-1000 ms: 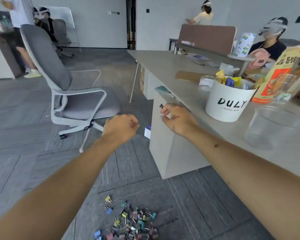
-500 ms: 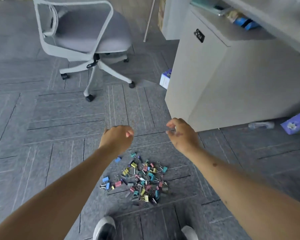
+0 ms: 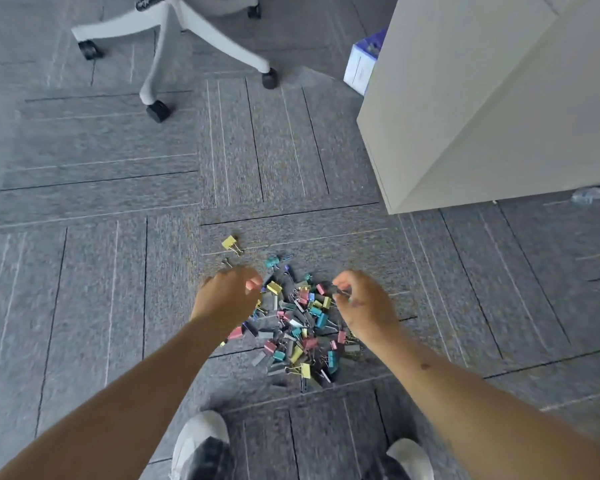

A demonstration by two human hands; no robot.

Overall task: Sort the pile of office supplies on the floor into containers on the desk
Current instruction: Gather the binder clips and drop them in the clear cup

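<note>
Binder clips (image 3: 298, 327) seem light but tangly, so pinch the bodies; left hand (image 3: 227, 296) and right hand (image 3: 362, 306) half-curled, can't tell what's held.

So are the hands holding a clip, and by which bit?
It cannot be told. The left hand and right hand are curled over the clip pile, fingertips hidden or blurred.

No legible text anywhere; only unreadable print on the white-and-blue box (image 3: 361, 65) beside the cabinet (image 3: 465, 105).

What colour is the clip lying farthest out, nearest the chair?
The lone clip is yellow, seen clearly in the head view.
</note>
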